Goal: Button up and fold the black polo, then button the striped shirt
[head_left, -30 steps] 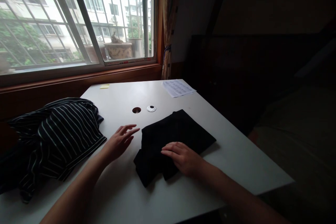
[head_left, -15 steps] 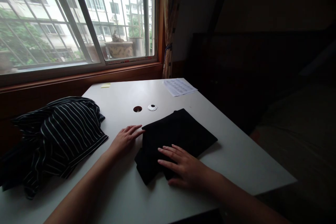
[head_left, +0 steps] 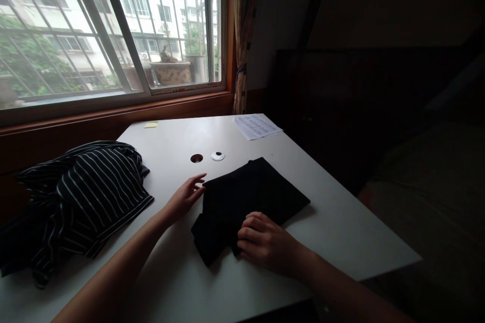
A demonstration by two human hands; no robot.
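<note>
A black folded garment [head_left: 253, 186] lies flat on the white table, with a narrower part sticking out at its near left. At its far left corner is my left hand [head_left: 185, 196], fingers stretched and a little apart, raised just off the tabletop. My right hand [head_left: 265, 242] is closed at the garment's near edge, its fingers curled onto the cloth. The fingertips are partly hidden, as is the bit of fabric under them. What exact kind of garment it is, I cannot tell.
A heap of black clothing with white stripes [head_left: 98, 186] lies on the table's left side. Toward the back are a cable hole [head_left: 196, 158], its round cover [head_left: 217, 156], printed sheets [head_left: 257, 126] and a yellow note [head_left: 150, 124]. The white table's [head_left: 341, 227] right edge runs diagonally.
The fingers of my right hand have gone from spread flat on the garment to curled at its near edge. My left hand has lifted slightly from the corner.
</note>
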